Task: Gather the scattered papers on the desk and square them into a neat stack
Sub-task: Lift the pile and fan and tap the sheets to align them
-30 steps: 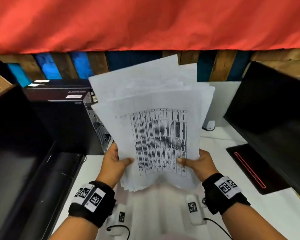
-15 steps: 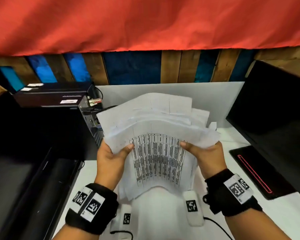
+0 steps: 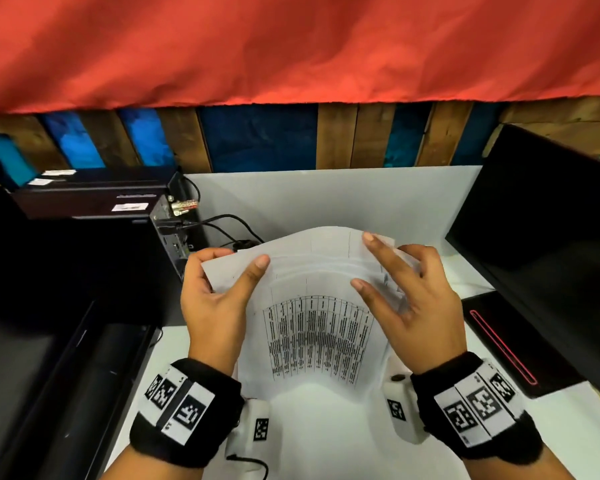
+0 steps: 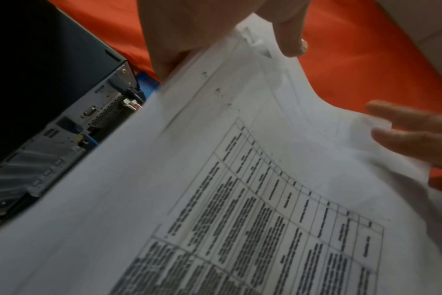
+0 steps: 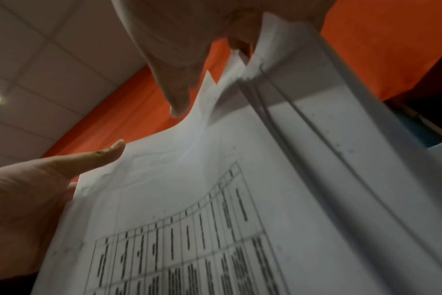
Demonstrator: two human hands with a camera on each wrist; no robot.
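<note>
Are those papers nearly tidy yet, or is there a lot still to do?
Gathering looks done: the papers are one bundle, standing on the white desk, and no loose sheets show on it. Squaring is in hand: the left hand grips the bundle's left side, and the right hand touches the right side with spread fingers. Left to do: the right wrist view shows sheet edges still uneven, so they need evening up and laying flat.

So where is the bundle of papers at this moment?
In the head view the papers stand bowed at centre above the white desk, held between the left hand and right hand.
</note>
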